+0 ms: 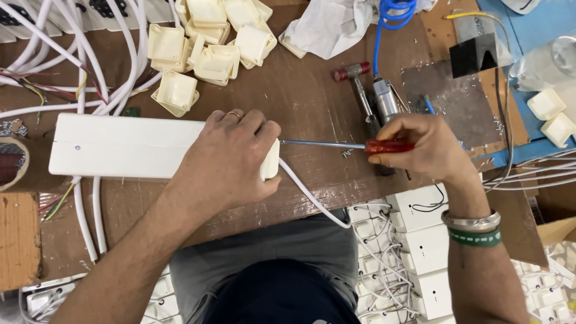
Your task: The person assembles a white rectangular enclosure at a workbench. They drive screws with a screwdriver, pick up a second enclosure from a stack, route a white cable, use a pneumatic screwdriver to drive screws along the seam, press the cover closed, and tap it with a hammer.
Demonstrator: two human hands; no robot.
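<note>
A long white plastic box lies flat on the brown workbench, with a screw showing near its left end. My left hand presses down on the box's right end and covers it. My right hand grips a screwdriver with a red handle. Its metal shaft points left into the box's end cap, just beside my left thumb. A white cable leaves that end and curves down over the table edge.
A pile of cream plastic caps sits behind the box, with white cables at the left. A small hammer, an air tool on a blue hose, a metal plate and crumpled cloth lie at the right. White sockets are stacked below.
</note>
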